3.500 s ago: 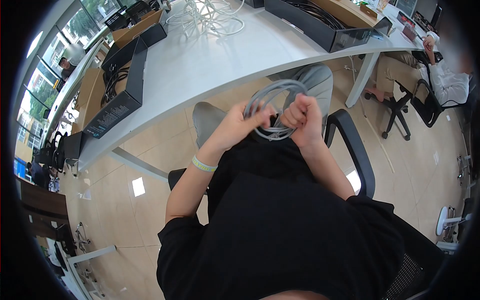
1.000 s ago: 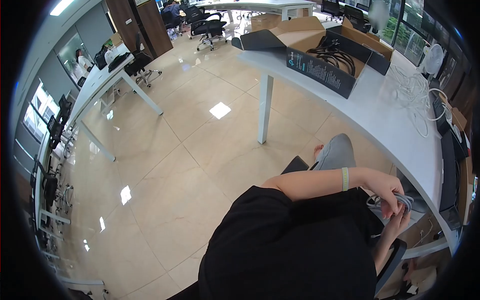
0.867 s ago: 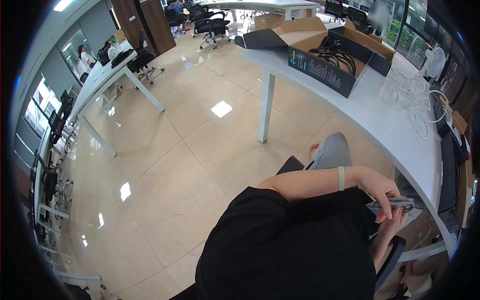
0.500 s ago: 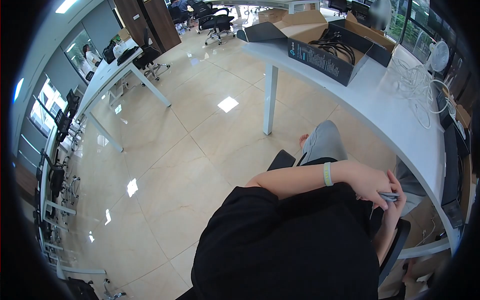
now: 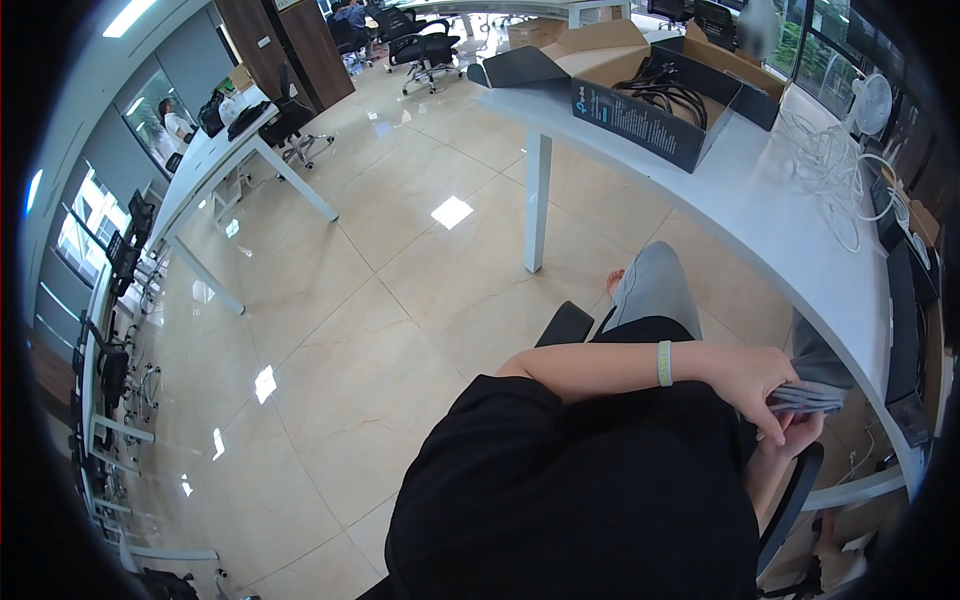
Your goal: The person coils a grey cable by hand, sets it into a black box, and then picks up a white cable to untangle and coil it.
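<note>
My left hand [image 5: 755, 388], with a pale yellow-green band on its wrist, reaches across my lap from the left, its thumb and fingers closed on a grey layered bundle [image 5: 812, 397]. Below it, my right hand [image 5: 797, 436] is closed on the underside of the same bundle. Whether the bundle is cable or folded cloth cannot be made out. Both hands are beside the curved edge of the white table [image 5: 765, 235], close to my grey-trousered leg. My fingertips are partly hidden.
An open black box [image 5: 640, 125] holding black cables stands on the table, left of loose white cables [image 5: 825, 170] and a white fan [image 5: 872, 105]. Dark equipment [image 5: 905, 340] lies along the right. A chair armrest [image 5: 790, 510] is beside my right arm. People sit far back.
Both hands have moved slightly right and down. More of the grey bundle now shows, spread wider between them. The view has shifted slightly.
</note>
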### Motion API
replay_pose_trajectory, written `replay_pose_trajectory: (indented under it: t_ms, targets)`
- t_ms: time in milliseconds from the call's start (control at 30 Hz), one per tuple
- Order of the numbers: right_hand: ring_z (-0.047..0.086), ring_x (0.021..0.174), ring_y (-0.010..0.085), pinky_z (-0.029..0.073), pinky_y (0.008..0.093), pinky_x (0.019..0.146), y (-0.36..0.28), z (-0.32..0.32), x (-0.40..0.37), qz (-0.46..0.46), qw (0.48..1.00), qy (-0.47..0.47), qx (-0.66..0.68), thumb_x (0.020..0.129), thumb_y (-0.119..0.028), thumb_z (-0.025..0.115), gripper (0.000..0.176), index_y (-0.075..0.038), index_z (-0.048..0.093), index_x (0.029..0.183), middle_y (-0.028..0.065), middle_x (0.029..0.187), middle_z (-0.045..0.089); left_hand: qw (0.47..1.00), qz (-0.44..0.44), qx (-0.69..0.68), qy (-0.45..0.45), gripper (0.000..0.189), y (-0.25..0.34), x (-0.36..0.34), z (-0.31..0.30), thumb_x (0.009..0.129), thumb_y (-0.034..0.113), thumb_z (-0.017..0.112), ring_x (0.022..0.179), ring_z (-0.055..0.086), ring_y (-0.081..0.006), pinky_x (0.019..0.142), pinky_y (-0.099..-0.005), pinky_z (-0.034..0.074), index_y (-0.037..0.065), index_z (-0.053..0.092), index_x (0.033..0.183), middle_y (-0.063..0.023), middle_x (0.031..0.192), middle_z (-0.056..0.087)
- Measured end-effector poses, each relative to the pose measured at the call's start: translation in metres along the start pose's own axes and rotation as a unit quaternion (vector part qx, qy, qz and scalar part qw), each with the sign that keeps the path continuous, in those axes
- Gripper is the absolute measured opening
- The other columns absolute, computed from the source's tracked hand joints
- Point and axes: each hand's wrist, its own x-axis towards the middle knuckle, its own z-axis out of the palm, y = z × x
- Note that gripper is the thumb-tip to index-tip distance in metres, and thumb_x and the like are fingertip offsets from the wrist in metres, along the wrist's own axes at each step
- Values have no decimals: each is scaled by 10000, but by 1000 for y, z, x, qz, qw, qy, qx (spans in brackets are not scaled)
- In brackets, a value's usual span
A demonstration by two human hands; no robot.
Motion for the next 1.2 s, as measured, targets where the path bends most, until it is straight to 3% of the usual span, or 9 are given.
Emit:
replay_pose_trajectory:
  t_ms: [167,233,467,567,667,800,933,1000,1200]
  targets:
    - [536,521,155,437,235,447,-2,-16,1,31,994,83,59,855,-226,362,246,-43,495,757,85,692,560,996,-9,-80,31,345,0,7,2,767,336,625,547,549,-116,494,-240,413,3,543,723,-26,591,587]
    - [565,549,197,478,264,481,-3,-2,-4,154,957,-56,239,852,-231,372,257,-21,520,832,115,759,580,996,-5,-87,33,356,-2,10,4,786,349,602,534,536,-101,483,-236,406,6,525,726,-20,580,577]
    - [581,695,211,490,287,552,18,-25,-5,142,934,-98,312,867,-251,390,274,-9,505,925,104,837,567,970,-29,-243,4,362,-10,14,13,872,366,479,489,432,-76,448,-233,368,30,436,747,25,537,429]
    - [550,758,154,464,285,651,27,-39,-5,64,983,-113,132,897,-284,399,301,-25,456,1040,75,887,531,972,-45,-227,-33,365,-8,16,9,877,361,477,479,409,-79,440,-230,355,28,419,740,18,551,408]
    - [540,805,136,442,256,706,21,25,-10,-128,983,115,-59,890,-275,424,322,-23,440,1091,70,890,534,976,-89,-165,-110,341,-8,18,0,882,338,468,503,418,-88,468,-238,360,20,431,764,-7,576,423]
    - [514,707,120,402,239,646,2,16,-17,-295,837,62,-457,830,-155,530,169,0,562,886,48,791,555,967,-131,-74,-205,292,-9,21,-3,882,306,462,562,452,-125,562,-279,396,15,486,868,-44,616,455]
    - [410,442,164,307,271,446,-9,15,-23,-291,806,-24,-516,692,-112,543,180,0,490,561,88,483,410,973,-62,33,-221,312,-2,19,-14,855,312,500,603,517,-215,600,-301,407,26,529,974,-111,684,539]
    - [407,408,198,301,299,414,-9,10,-22,-225,853,-63,-466,634,-173,552,226,-11,432,534,103,466,405,980,-23,67,-184,356,-2,25,-14,793,349,585,601,531,-243,577,-303,406,27,559,943,-118,689,562]
    - [376,413,118,283,260,409,-6,18,-35,-270,889,121,-349,647,-47,564,172,-7,451,524,87,450,408,980,-14,197,-10,355,0,40,-4,623,233,761,558,578,-196,538,-280,448,26,544,815,-98,675,581]
